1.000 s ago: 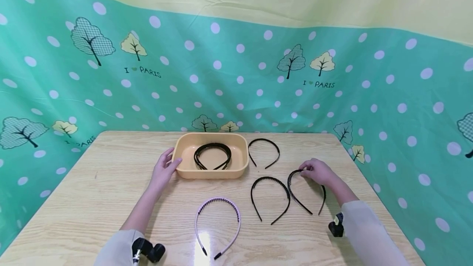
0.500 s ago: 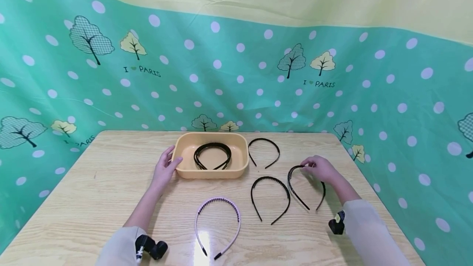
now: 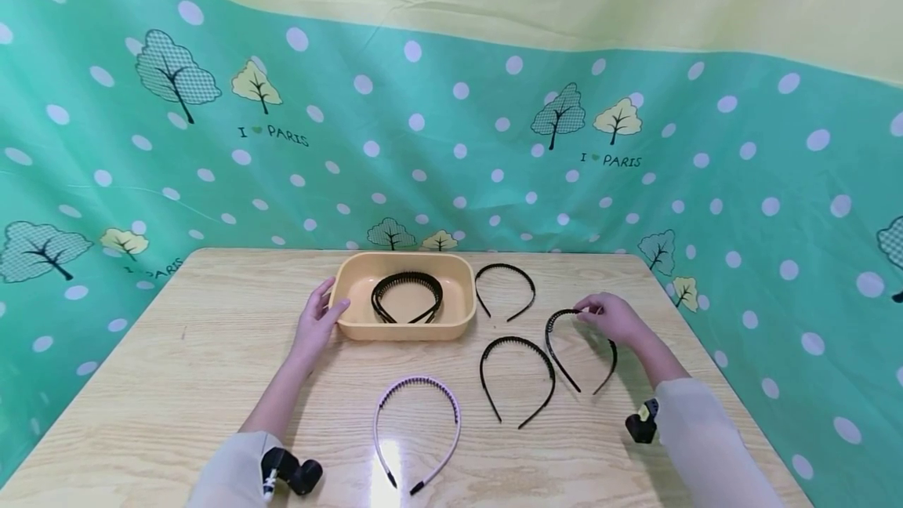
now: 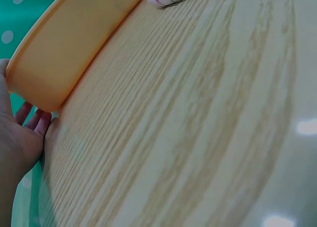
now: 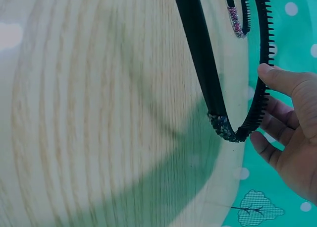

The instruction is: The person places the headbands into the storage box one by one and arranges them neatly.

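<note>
On the wood-grain table (image 3: 212, 351), the step in hand looks like lifting a single headband; the next move calls, I judge, for a secure pinch and a path clear of its neighbour. The shallow peach plastic tray (image 3: 405, 332) sits at the centre of the head view, the left hand (image 3: 314, 324) clasping its left end. Right of centre, the black toothed headband with glittery trim (image 5: 203, 63) is just beside another black headband (image 3: 518, 340). The right hand (image 3: 612, 320) pinches its crown, both prongs running toward the frame's bottom; whether their tips touch the table I cannot tell.
</note>
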The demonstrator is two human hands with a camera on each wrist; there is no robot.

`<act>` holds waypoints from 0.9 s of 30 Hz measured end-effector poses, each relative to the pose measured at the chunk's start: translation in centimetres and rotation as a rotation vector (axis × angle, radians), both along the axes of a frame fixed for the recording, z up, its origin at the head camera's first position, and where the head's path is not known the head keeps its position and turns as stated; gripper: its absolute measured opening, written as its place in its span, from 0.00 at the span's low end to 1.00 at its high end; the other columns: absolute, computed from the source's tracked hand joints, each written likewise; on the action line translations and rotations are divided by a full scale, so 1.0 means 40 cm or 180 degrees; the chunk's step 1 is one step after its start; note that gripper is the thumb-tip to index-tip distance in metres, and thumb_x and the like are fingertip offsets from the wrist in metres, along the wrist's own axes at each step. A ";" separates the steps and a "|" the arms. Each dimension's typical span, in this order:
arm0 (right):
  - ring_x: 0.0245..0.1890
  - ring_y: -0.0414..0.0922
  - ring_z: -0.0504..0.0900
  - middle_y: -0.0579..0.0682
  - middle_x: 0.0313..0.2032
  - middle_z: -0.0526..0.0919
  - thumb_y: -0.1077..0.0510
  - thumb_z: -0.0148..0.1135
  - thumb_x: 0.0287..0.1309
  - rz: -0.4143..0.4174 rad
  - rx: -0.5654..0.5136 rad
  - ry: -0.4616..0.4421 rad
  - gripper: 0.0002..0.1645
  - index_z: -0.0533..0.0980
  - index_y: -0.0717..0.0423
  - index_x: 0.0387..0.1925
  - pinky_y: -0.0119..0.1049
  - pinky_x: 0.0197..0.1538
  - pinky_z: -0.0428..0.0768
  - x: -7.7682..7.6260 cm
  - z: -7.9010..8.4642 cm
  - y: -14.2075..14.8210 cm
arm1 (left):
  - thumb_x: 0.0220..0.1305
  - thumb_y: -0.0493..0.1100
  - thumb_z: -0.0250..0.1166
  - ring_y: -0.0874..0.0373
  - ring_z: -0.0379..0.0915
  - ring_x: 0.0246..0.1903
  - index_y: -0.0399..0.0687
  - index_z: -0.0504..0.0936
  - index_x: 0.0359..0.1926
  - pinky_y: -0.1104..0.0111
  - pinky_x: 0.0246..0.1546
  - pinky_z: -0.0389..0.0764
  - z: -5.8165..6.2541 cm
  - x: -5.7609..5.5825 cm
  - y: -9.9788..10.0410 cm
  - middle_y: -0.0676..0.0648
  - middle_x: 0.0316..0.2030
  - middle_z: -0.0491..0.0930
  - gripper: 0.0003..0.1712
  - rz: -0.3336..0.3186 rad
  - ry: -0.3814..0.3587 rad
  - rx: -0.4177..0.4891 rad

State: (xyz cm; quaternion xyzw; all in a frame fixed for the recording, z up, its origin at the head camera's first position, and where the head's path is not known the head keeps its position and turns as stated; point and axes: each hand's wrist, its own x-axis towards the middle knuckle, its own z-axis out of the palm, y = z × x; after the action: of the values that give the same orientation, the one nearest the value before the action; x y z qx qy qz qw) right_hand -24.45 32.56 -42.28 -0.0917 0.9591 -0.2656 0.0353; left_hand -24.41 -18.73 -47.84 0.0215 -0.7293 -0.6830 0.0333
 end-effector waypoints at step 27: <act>0.31 0.45 0.71 0.53 0.31 0.74 0.57 0.58 0.62 -0.0120 -0.0120 -0.0009 0.14 0.79 0.61 0.45 0.35 0.29 0.70 -0.004 0.020 -0.024 | 0.66 0.51 0.57 0.65 0.64 0.52 0.56 0.52 0.72 0.88 0.45 0.70 -0.004 0.000 -0.002 0.38 0.67 0.60 0.37 -0.0029 -0.0017 -0.0027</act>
State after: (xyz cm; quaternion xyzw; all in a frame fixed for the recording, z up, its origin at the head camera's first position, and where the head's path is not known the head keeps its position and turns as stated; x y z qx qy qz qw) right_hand -24.60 31.61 -41.47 -0.0739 0.9554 -0.2843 0.0299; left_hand -24.39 -18.82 -48.01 0.0199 -0.7324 -0.6800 0.0284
